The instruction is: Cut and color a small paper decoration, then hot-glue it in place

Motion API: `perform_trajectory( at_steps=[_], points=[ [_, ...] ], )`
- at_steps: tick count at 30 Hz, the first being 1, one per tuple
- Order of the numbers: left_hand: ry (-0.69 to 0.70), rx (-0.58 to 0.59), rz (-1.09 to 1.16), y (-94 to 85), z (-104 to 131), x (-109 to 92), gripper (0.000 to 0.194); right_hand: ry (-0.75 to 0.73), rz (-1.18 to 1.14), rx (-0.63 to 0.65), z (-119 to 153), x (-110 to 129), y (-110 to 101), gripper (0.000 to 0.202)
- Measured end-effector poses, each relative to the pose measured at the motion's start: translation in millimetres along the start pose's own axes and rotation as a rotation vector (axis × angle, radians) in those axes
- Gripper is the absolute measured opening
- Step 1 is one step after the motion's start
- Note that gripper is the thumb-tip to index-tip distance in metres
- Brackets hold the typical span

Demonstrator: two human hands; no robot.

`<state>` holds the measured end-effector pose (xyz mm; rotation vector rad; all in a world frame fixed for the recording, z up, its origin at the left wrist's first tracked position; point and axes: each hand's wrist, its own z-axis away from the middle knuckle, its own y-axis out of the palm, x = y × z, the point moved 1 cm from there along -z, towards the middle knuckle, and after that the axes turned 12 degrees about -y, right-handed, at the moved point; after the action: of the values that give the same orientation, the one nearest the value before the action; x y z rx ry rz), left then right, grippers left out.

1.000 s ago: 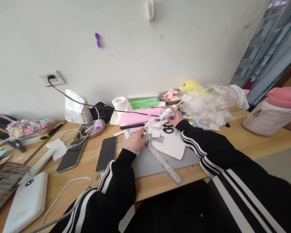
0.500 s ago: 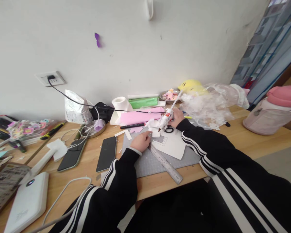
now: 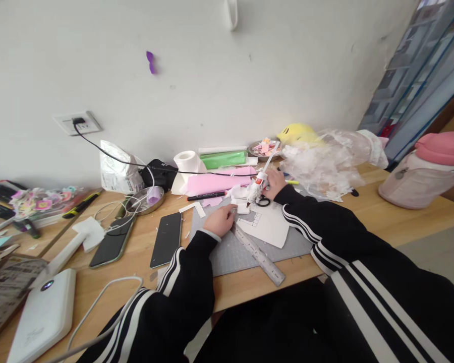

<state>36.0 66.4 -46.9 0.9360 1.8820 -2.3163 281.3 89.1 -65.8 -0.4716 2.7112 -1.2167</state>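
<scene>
A white hot glue gun (image 3: pixel 257 188) points nozzle down over the mat, a clear glue stick (image 3: pixel 271 157) rising from its back. My right hand (image 3: pixel 275 183) is closed around its handle side, the fingers partly hidden behind it. My left hand (image 3: pixel 220 220) rests on the grey cutting mat (image 3: pixel 227 254) with fingers curled together; what they pinch is too small to make out. Beside those fingertips lies a small white piece (image 3: pixel 243 208), just below the nozzle. A metal ruler (image 3: pixel 259 255) and a white sheet with a drawn grid (image 3: pixel 270 227) lie in front. Black-handled scissors (image 3: pixel 264 202) show beside the gun.
Two phones (image 3: pixel 166 239) (image 3: pixel 112 242) and a white power bank (image 3: pixel 45 315) lie left. Behind are pink paper (image 3: pixel 221 182), a paper roll (image 3: pixel 186 164) and a black marker (image 3: pixel 206 196). Plastic bags (image 3: pixel 321 164) and a pink-lidded bottle (image 3: pixel 423 174) stand right. A black cord (image 3: pixel 196 173) crosses the back.
My right hand and the glue gun have shifted slightly left, and the glue stick's top sits a little lower. My left hand has stayed in place.
</scene>
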Motion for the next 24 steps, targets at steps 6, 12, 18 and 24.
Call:
perform_trajectory(
  at_steps=[6,12,18,24],
  points=[
    [0.0,0.002,-0.001,0.1,0,0,0.03,-0.01,0.006,0.021,-1,1,0,0.041],
    [-0.001,0.0,-0.008,-0.2,1,0,0.029,-0.016,0.006,0.042,-2,4,-5,0.04],
    [0.009,-0.001,-0.009,-0.1,0,0,0.029,0.008,0.007,0.054,-2,4,-4,0.041],
    [0.005,-0.001,-0.013,-0.1,0,1,0.028,0.076,0.018,0.045,0,-7,7,0.039]
  ],
)
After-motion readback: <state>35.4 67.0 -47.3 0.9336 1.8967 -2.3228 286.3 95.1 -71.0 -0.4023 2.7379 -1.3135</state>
